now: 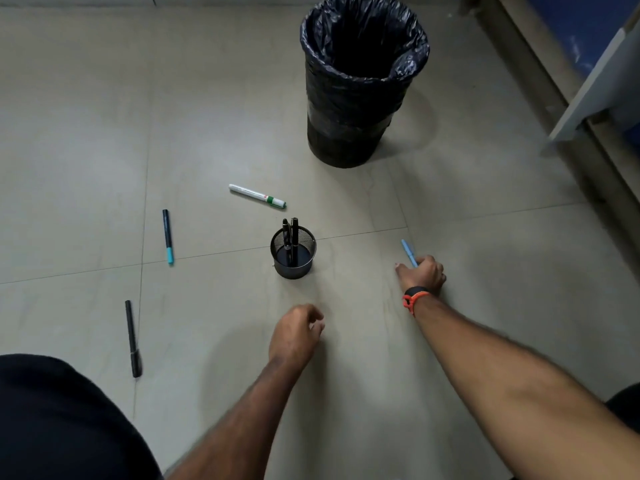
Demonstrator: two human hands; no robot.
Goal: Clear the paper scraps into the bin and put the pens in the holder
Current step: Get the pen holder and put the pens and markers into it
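A black mesh pen holder [293,263] stands on the tiled floor with two dark pens upright inside. Right of it, my right hand [424,274] is closed around a light blue pen [408,251] whose tip sticks out up and left. My left hand [297,330] hovers just below the holder, fingers loosely curled, holding nothing. Three pens lie loose on the floor: a white marker with a green band [257,196], a black pen with a teal cap [168,236] and an all-black pen [132,338]. The bin [360,81], lined with a black bag, stands behind. No paper scraps show.
A wooden furniture frame with blue panels [568,84] runs along the right edge. My dark-clothed knee [65,420] fills the bottom left corner. Tile joints cross the floor near the holder.
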